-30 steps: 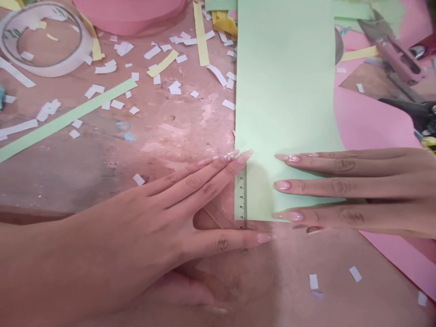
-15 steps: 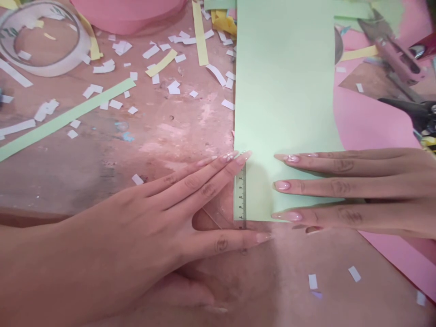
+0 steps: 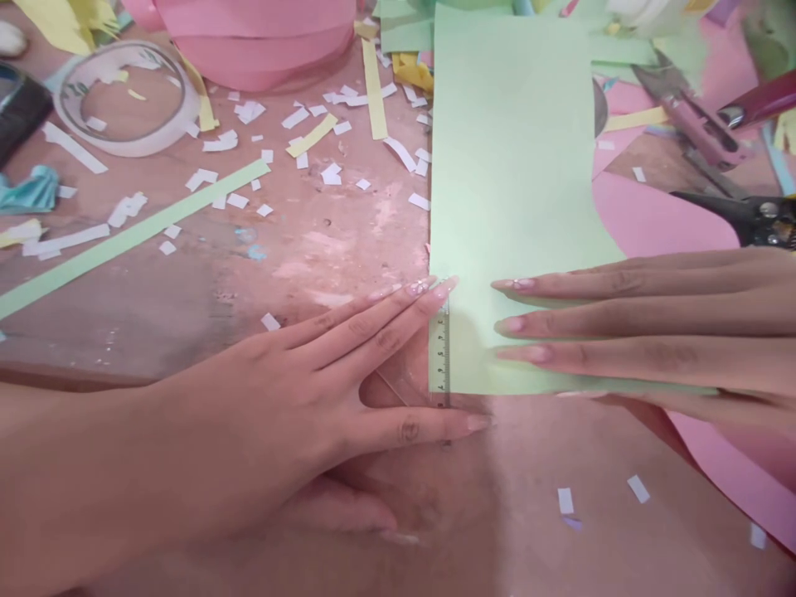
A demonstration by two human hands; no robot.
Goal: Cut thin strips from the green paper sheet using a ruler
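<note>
A pale green paper sheet [image 3: 510,149] lies on the table, its lower edge near the hands. Along its left edge, on top of it, runs a clear ruler [image 3: 443,356] with black markings. My left hand [image 3: 336,365] rests over the ruler, fingertips on the sheet's left edge, thumb stretched out below the sheet's bottom edge. From the right, my right hand [image 3: 640,323] reaches in with its fingers extended flat on the lower part of the sheet. Part of the ruler is hidden under my left hand.
A tape roll [image 3: 128,145] and a pink rounded object [image 3: 267,41] stand at the back left. A green strip [image 3: 137,228] and white paper scraps are scattered leftward. Pink paper [image 3: 659,220], a pink cutter [image 3: 702,124] and a black-handled tool [image 3: 752,217] lie right.
The view has shifted slightly, showing more at the top and left. My right hand's fingers have moved a little closer together and still lie on the sheet. My left hand keeps its place on the ruler.
</note>
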